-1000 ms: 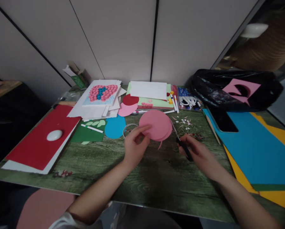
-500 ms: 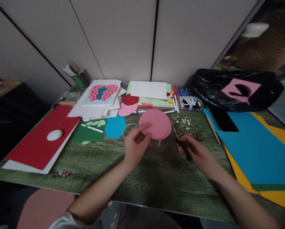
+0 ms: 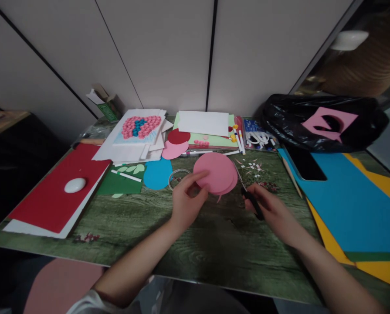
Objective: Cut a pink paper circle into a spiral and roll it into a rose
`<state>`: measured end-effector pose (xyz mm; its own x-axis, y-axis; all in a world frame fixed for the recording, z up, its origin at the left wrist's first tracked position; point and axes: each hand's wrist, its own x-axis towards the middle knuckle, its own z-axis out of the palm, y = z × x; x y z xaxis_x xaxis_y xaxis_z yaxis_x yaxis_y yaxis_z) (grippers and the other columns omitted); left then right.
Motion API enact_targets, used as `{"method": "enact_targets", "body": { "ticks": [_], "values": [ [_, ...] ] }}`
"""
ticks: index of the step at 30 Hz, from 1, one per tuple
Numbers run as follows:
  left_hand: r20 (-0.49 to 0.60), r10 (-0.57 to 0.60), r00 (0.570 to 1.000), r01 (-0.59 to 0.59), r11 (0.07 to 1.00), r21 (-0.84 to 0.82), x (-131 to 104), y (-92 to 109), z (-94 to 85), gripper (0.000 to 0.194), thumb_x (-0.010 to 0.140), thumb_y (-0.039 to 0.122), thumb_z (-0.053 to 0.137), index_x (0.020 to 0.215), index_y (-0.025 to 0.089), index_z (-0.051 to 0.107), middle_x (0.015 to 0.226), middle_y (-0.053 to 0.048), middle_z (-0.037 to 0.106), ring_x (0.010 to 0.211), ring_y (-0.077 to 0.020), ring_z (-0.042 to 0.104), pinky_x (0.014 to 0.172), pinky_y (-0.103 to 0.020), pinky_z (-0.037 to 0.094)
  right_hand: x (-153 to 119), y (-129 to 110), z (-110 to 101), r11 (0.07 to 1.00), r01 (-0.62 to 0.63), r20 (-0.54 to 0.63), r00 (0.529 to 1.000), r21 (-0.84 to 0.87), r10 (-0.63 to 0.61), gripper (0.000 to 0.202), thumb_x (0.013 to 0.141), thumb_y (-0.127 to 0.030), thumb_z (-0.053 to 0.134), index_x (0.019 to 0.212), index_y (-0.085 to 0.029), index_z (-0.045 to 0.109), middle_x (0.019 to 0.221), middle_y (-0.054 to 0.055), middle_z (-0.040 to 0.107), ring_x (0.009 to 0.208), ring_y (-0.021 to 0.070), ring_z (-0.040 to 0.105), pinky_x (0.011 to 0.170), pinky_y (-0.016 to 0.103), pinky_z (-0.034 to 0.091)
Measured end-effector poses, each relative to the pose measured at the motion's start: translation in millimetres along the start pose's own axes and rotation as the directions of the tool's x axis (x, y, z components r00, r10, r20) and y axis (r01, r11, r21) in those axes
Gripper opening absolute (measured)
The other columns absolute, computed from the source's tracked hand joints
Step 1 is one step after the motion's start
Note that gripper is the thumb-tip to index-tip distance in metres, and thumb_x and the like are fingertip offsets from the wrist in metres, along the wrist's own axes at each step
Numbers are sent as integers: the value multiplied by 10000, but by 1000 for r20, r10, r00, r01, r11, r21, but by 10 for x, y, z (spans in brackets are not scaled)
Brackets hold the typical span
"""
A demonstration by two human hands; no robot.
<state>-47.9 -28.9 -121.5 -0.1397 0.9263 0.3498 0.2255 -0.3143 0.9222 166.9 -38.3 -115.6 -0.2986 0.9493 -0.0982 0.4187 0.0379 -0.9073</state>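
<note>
Between the thumb and fingers of my left hand [image 3: 190,198] are pink paper circles [image 3: 216,171], two overlapping discs with a thin curl of paper hanging from the lower edge. My right hand [image 3: 268,209] is closed round the black handles of scissors [image 3: 252,201]. Their blades point up and away, along the right edge of the discs. Just left of the discs lies a roll of clear tape [image 3: 171,179], partly behind my left hand. Small paper scraps [image 3: 252,166] are scattered beyond the scissors.
Blue [image 3: 157,174], pink and red paper circles lie left of centre. Red sheets [image 3: 55,192] bear a white oval object [image 3: 75,185]. A heart picture [image 3: 140,127] tops a paper stack. At right are blue sheets [image 3: 351,205], a phone [image 3: 307,165] and a black plastic bag [image 3: 286,122].
My left hand and the pink circles have shifted slightly right and toward me, closer to the scissors. The right hand has barely moved.
</note>
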Motion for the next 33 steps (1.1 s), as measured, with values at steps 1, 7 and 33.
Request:
{"method": "enact_targets", "body": {
  "ticks": [1,7,33],
  "values": [
    [-5,1,1000,-1,1000,0,-3,0,0,296,722,108,629,997,198,686,990,-63,694,875,-155,632,681,-234,517,-1,1,0,1000,-2,3,1000,4,2,119,862,-334,496,820,-223,483,725,-24,478,668,128,448,610,253,360],
    [-22,-2,1000,2,1000,5,-5,-3,1,274,727,118,624,980,200,694,962,-58,706,843,-156,636,665,-240,510,-2,28,0,1000,-5,11,1000,19,4,103,865,-288,484,792,-221,455,701,-30,473,648,118,439,588,244,351],
    [-43,19,999,-19,1000,-18,17,-14,-8,270,746,124,610,986,217,690,994,-58,700,923,-173,625,725,-279,515,75,-2,53,794,-130,-105,966,593,237,337,732,-561,604,740,-231,540,647,-4,466,613,148,445,601,294,417]
  ]
}}
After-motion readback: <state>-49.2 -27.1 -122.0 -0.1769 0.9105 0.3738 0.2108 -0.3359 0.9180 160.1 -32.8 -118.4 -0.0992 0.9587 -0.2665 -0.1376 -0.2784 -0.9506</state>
